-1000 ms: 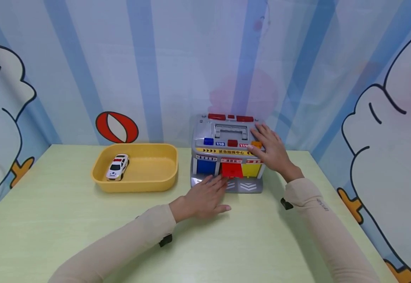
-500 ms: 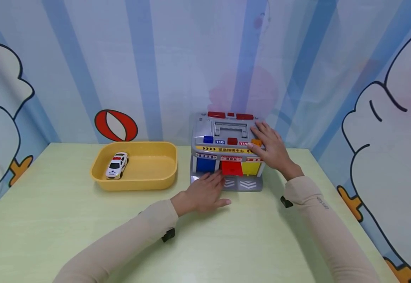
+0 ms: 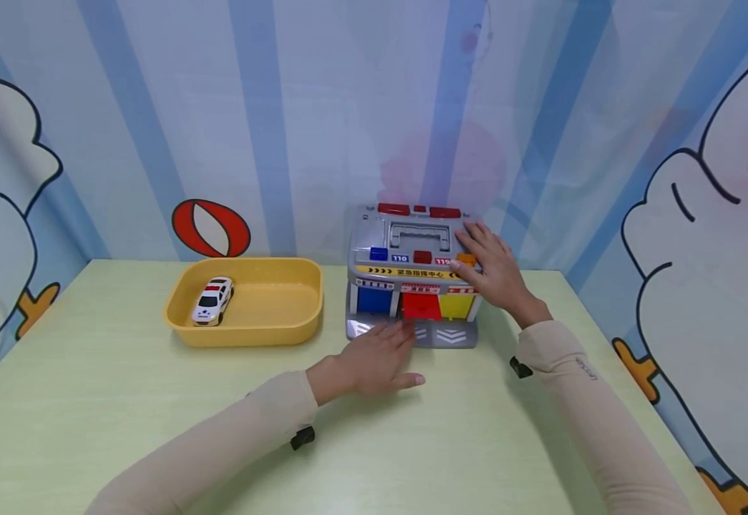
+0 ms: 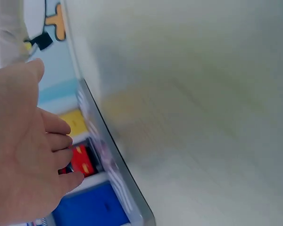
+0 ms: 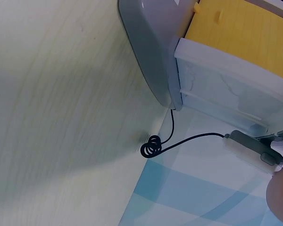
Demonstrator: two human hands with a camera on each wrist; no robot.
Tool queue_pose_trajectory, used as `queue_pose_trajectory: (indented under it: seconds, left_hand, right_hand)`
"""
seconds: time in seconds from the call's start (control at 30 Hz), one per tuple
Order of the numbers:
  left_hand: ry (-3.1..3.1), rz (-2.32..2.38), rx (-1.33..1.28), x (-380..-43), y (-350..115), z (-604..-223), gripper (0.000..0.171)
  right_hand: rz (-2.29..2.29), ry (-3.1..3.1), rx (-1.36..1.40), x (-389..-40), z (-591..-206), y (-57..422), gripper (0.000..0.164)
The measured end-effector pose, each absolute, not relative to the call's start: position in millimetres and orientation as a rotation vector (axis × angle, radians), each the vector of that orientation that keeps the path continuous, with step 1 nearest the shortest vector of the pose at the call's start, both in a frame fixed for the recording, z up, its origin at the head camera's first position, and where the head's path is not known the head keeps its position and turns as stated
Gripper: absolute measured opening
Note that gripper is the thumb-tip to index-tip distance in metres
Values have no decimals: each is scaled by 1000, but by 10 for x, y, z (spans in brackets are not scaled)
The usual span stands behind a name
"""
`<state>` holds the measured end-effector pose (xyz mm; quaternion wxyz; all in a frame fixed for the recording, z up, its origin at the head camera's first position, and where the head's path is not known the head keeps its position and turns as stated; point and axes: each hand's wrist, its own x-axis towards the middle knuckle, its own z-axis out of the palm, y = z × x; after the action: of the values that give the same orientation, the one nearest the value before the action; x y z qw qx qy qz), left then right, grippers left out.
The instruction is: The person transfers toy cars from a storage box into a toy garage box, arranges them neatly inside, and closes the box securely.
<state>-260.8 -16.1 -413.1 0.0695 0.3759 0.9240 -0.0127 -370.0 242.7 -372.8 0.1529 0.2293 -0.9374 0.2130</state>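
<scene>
A grey toy garage station stands at the back of the table, with a carry handle on its roof. Its blue door and yellow door hang down, while the red door between them tilts outward. My left hand reaches across the front ramp, straight fingers just below the red door. In the left wrist view, something red with yellow marks shows in the dark middle bay; its kind is unclear. My right hand lies on the roof's right side, fingers spread.
A yellow tray left of the station holds a white toy police car. Off the station's right side, a coiled black cord runs to a grey toy piece. A printed curtain hangs behind the table.
My left hand went slightly forward under the red door, then drew back a little toward me. The right hand stays on the roof.
</scene>
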Motion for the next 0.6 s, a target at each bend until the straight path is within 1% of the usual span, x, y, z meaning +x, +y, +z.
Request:
queue_pose_trajectory:
  seconds: [0.33, 0.47, 0.6]
  left_hand:
    - [2730, 120, 1410, -2226, -183, -3887, 75]
    - [2763, 126, 1455, -2217, -178, -3805, 77]
    - [2859, 75, 1382, -2287, -157, -3805, 82]
  right_hand:
    - [590, -2684, 657, -3707, -3709, 2429, 76]
    - [588, -2676, 656, -3700, -3708, 2427, 74]
    - [579, -2669, 658, -3705, -3736, 2427, 74]
